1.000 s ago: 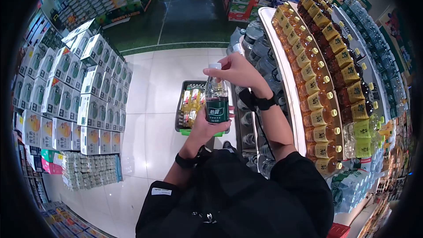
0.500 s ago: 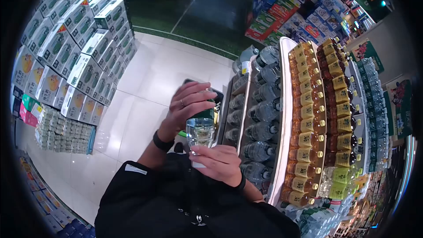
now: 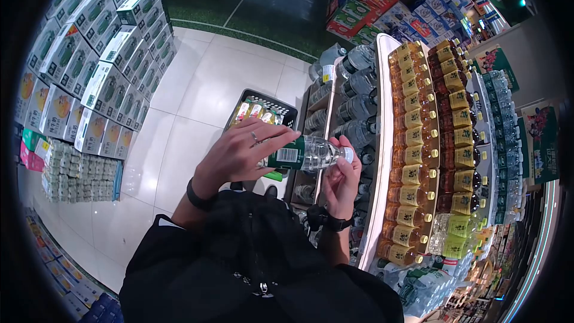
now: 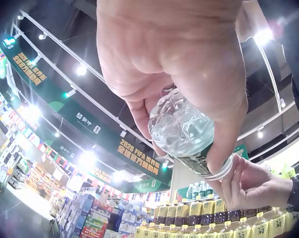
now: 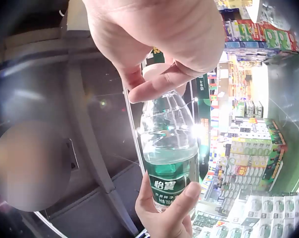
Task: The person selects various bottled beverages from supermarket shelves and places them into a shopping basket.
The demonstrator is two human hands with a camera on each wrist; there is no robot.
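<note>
Your left hand point(image 3: 239, 157) wraps the base end of 1 bottle point(image 3: 306, 153). Your right hand point(image 3: 342, 178) pinches its cap end, and the fingers hide most of the cap. The bottle lies sideways between your 2 hands, above 1 basket point(image 3: 263, 97) that your left hand partly hides. The shelf point(image 3: 375, 173) edge is just right of it, and open floor point(image 3: 185, 113) lies to the left.

I log a black basket point(image 3: 270, 100) on the floor point(image 3: 197, 101) beside the shelf edge point(image 3: 382, 113); tea bottles point(image 3: 418, 137) stand along that edge.
</note>
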